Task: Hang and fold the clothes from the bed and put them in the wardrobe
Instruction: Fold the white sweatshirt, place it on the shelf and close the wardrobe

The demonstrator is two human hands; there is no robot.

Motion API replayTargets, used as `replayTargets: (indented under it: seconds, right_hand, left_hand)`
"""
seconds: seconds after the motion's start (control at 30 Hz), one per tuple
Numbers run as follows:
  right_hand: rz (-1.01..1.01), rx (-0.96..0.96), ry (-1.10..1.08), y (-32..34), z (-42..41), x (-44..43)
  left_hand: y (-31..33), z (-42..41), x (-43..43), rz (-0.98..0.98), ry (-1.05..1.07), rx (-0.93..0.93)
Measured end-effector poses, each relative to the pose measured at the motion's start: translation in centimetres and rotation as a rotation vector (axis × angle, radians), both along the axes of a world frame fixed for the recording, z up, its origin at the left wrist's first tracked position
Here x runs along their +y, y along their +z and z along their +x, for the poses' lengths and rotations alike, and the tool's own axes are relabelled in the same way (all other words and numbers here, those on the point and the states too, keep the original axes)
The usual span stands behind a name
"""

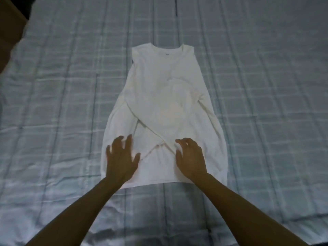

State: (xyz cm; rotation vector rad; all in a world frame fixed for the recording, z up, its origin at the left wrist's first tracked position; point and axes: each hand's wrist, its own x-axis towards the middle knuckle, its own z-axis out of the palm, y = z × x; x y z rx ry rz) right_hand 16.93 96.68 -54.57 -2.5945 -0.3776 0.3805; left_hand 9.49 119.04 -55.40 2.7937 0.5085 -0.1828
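A white long-sleeved shirt [163, 103] lies mid-frame on the pale blue checked bedspread [62, 86], sleeves crossed. The left hand [120, 160] rests on it with fingers splayed; the right hand [190, 157] is loosely curled, grasping nothing.

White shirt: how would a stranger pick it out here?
The grey checked bedspread fills the view. In its middle lies the white shirt, collar at the far end. It is the only garment there, its long sleeves crossed over the front.

Dim, bluish light — soft focus, fingertips motion-blurred, wide-angle bending at edges
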Motion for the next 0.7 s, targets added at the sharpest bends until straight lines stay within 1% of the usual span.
replayTargets:
  seconds: [0.03, 0.07, 0.1, 0.13, 0.17, 0.23, 0.27, 0.3, 0.33, 0.37, 0.4, 0.43, 0.47, 0.53, 0.57, 0.6, 0.67, 0.7]
  right_hand:
    - [-0.047, 0.020, -0.003, -0.5, -0.2, -0.6]
    - [-0.093, 0.041, -0.005, -1.0, -0.5, -1.0]
    - [-0.141, 0.062, 0.009, -1.4, -0.8, -1.4]
    - [-0.179, 0.072, 0.042, -1.8, -1.0, -1.7]
    - [-0.197, 0.072, 0.073, -2.1, -1.2, -1.9]
    - [-0.168, 0.059, 0.071, -2.2, -1.4, -1.9]
    - [-0.139, 0.046, 0.039, -2.2, -1.5, -1.8]
    - [-0.099, 0.026, -0.016, -2.0, -1.4, -1.5]
    - [-0.041, -0.003, -0.102, -1.6, -1.4, -1.2]
    - [0.041, -0.034, -0.215, -1.0, -1.3, -0.8]
    - [0.135, -0.059, -0.344, -0.2, -1.0, -0.5]
    - [0.217, -0.068, -0.474, 0.5, -0.5, -0.3]
    - [0.272, -0.063, -0.592, 1.2, 0.3, -0.4]
    - [0.304, -0.061, -0.769, 1.9, 1.9, -2.0]
    - [0.300, -0.064, -0.829, 1.9, 2.7, -3.4]
    - [0.286, -0.061, -0.880, 1.8, 3.4, -5.1]
    - [0.220, -0.033, -0.970, 1.3, 3.8, -8.8]
    - [0.180, -0.018, -0.992, 1.2, 3.6, -10.5]
  left_hand:
    - [-0.2, -0.6, 1.0, -0.010, 0.189, 0.011]
    - [-0.6, -0.9, 2.0, -0.049, 0.373, 0.064]
    - [-0.9, -1.0, 3.0, -0.103, 0.505, 0.143]
    - [-1.3, -0.9, 4.0, -0.179, 0.574, 0.204]
    - [-1.6, -0.6, 4.8, -0.280, 0.598, 0.233]
    - [-1.1, 0.7, 4.9, -0.526, 0.584, 0.208]
    - [-0.3, 1.5, 4.3, -0.608, 0.547, 0.192]
    - [0.5, 2.6, 3.3, -0.616, 0.489, 0.160]
    - [1.6, 3.8, 2.0, -0.581, 0.419, 0.091]
    - [3.0, 5.0, 0.5, -0.550, 0.343, -0.007]
    - [4.4, 6.3, -1.4, -0.571, 0.258, -0.096]
    - [5.8, 7.3, -3.5, -0.619, 0.148, -0.134]
    - [6.7, 8.1, -5.8, -0.664, -0.005, -0.109]
    - [7.1, 8.9, -10.9, -0.663, -0.358, 0.110]
    - [6.7, 8.9, -13.5, -0.672, -0.484, 0.211]
    - [6.3, 8.8, -15.8, -0.707, -0.556, 0.284]
    - [4.9, 8.3, -19.4, -0.766, -0.600, 0.387]
    - [4.3, 7.9, -20.6, -0.760, -0.615, 0.416]
